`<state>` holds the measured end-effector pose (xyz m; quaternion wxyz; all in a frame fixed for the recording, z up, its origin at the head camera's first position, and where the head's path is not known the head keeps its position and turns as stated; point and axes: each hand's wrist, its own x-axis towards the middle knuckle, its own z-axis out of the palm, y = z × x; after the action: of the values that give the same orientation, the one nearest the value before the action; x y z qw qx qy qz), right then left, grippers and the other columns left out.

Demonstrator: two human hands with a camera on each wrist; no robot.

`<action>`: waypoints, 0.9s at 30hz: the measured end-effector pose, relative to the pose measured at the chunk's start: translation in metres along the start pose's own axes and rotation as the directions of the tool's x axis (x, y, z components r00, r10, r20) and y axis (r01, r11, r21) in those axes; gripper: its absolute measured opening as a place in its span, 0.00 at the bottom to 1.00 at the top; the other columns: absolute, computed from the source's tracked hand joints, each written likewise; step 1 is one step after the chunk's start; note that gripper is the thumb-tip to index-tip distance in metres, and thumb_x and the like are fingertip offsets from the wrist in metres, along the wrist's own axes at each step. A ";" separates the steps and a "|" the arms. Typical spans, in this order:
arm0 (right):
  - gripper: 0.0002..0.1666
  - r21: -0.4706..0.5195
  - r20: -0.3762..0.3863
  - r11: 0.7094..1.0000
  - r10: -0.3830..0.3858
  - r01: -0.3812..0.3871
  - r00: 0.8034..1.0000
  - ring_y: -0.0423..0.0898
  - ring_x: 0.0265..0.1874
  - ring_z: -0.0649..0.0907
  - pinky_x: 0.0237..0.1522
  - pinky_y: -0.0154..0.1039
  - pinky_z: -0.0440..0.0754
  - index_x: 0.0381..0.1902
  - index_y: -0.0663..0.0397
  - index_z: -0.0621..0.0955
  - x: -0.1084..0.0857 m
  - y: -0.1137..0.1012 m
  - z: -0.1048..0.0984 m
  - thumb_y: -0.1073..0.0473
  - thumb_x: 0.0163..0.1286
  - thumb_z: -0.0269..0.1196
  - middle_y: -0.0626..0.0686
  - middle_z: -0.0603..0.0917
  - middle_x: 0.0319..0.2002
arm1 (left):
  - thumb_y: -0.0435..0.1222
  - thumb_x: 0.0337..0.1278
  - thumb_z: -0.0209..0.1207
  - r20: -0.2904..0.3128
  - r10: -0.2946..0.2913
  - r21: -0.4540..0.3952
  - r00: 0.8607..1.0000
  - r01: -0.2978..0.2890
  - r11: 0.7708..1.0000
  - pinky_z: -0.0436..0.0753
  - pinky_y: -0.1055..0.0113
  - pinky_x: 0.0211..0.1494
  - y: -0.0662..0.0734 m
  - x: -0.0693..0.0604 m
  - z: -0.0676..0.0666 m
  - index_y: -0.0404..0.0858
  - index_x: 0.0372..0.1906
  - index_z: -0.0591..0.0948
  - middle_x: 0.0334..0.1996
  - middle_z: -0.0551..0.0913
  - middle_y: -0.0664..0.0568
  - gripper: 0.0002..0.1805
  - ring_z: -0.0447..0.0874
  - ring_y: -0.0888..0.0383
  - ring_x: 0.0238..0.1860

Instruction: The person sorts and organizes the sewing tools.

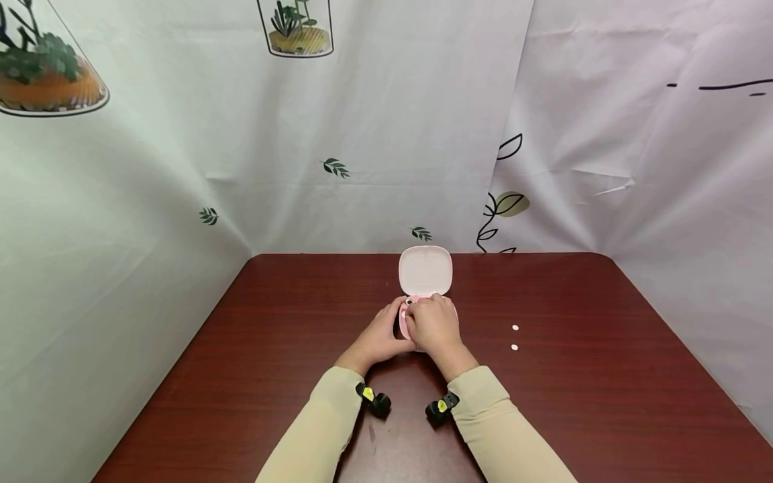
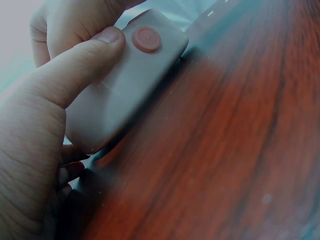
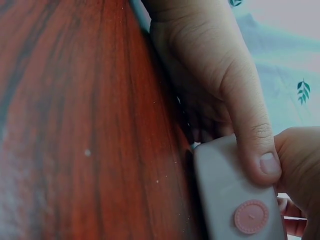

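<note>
A small case with a pink inside stands on the table, its pale lid (image 1: 425, 270) raised at the back. My left hand (image 1: 380, 335) grips the case's left side, thumb pressed on the pale front wall (image 2: 125, 82) beside a round pink button (image 2: 146, 39). The left fingers reach round the side. My right hand (image 1: 436, 325) is over the open case with its fingers bent down into it; the fingertips are hidden, so what they touch cannot be told. A black-and-white round detail (image 1: 409, 302) shows inside near the left fingers.
Two small white discs, a farther disc (image 1: 515, 328) and a nearer disc (image 1: 514, 347), lie on the brown table (image 1: 574, 402) to the right of the case. A white printed cloth (image 1: 386, 134) hangs behind the table and along both sides.
</note>
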<state>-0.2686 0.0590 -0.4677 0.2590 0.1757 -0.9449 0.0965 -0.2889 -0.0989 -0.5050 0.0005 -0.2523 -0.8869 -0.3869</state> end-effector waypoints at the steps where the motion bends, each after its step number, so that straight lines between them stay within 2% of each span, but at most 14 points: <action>1: 0.07 0.001 -0.003 1.000 -0.001 0.001 1.000 0.55 0.31 0.80 0.43 0.52 0.79 0.26 0.48 0.89 0.000 0.000 0.000 0.57 0.63 0.67 0.50 0.88 0.28 | 0.53 0.42 0.74 0.001 -0.001 0.002 1.000 0.001 1.000 0.66 0.52 0.72 0.000 0.000 0.000 0.46 0.77 0.60 0.70 0.70 0.51 0.55 0.67 0.52 0.69; 9: 0.07 0.033 0.003 0.999 0.003 -0.003 1.000 0.55 0.31 0.80 0.42 0.52 0.78 0.26 0.47 0.89 0.001 0.002 -0.002 0.56 0.63 0.67 0.50 0.88 0.26 | 0.54 0.43 0.74 0.002 -0.013 0.002 1.000 0.013 1.000 0.66 0.51 0.73 0.002 -0.001 -0.001 0.46 0.78 0.60 0.71 0.69 0.51 0.56 0.66 0.52 0.70; 14: 0.04 0.165 -0.022 0.983 0.086 -0.082 0.996 0.55 0.34 0.82 0.43 0.54 0.77 0.31 0.48 0.90 0.004 0.015 -0.011 0.56 0.64 0.69 0.50 0.89 0.30 | 0.57 0.44 0.74 0.009 -0.035 0.006 0.999 0.035 0.999 0.66 0.51 0.72 0.003 -0.002 0.001 0.47 0.78 0.59 0.71 0.69 0.50 0.57 0.66 0.51 0.71; 18: 0.05 0.315 -0.057 0.933 0.203 -0.175 0.978 0.55 0.35 0.82 0.43 0.53 0.77 0.36 0.51 0.90 0.003 0.039 -0.022 0.58 0.64 0.69 0.50 0.88 0.29 | 0.58 0.44 0.74 0.013 -0.049 0.015 0.999 0.048 0.999 0.67 0.51 0.71 0.002 0.000 0.005 0.49 0.77 0.60 0.70 0.69 0.50 0.56 0.66 0.52 0.70; 21: 0.07 0.408 -0.041 0.877 0.295 -0.253 0.955 0.54 0.35 0.79 0.40 0.50 0.76 0.38 0.54 0.89 0.000 0.061 -0.030 0.59 0.66 0.68 0.52 0.86 0.28 | 0.59 0.43 0.74 0.023 -0.072 0.005 0.997 0.072 0.997 0.67 0.51 0.72 0.003 0.000 0.006 0.51 0.78 0.59 0.71 0.69 0.51 0.56 0.64 0.53 0.71; 23: 0.07 0.445 -0.028 0.851 0.326 -0.281 0.945 0.53 0.35 0.78 0.38 0.48 0.75 0.39 0.55 0.89 -0.003 0.073 -0.034 0.59 0.67 0.68 0.53 0.85 0.29 | 0.59 0.43 0.74 0.028 -0.085 0.000 0.996 0.085 0.996 0.67 0.51 0.72 0.003 0.000 0.005 0.51 0.78 0.59 0.71 0.68 0.51 0.57 0.64 0.53 0.72; 25: 0.07 0.450 -0.024 0.855 0.300 -0.258 0.954 0.51 0.35 0.77 0.38 0.47 0.74 0.39 0.55 0.89 -0.004 0.079 -0.034 0.59 0.67 0.68 0.52 0.85 0.31 | 0.59 0.43 0.74 0.031 -0.096 -0.001 0.995 0.096 0.995 0.67 0.51 0.72 0.003 0.000 0.003 0.51 0.78 0.58 0.72 0.67 0.51 0.58 0.63 0.53 0.72; 27: 0.06 0.433 -0.014 0.883 0.209 -0.183 0.978 0.50 0.33 0.76 0.37 0.46 0.73 0.38 0.54 0.89 -0.004 0.079 -0.032 0.60 0.65 0.69 0.51 0.84 0.29 | 0.60 0.43 0.74 0.031 -0.095 0.005 0.995 0.094 0.996 0.67 0.51 0.71 0.002 0.000 0.002 0.51 0.78 0.57 0.71 0.68 0.51 0.58 0.64 0.53 0.72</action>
<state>-0.2808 0.1411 -0.4498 0.2312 0.1290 -0.9050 0.3331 -0.2881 -0.0966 -0.5048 -0.0313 -0.2161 -0.8985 -0.3809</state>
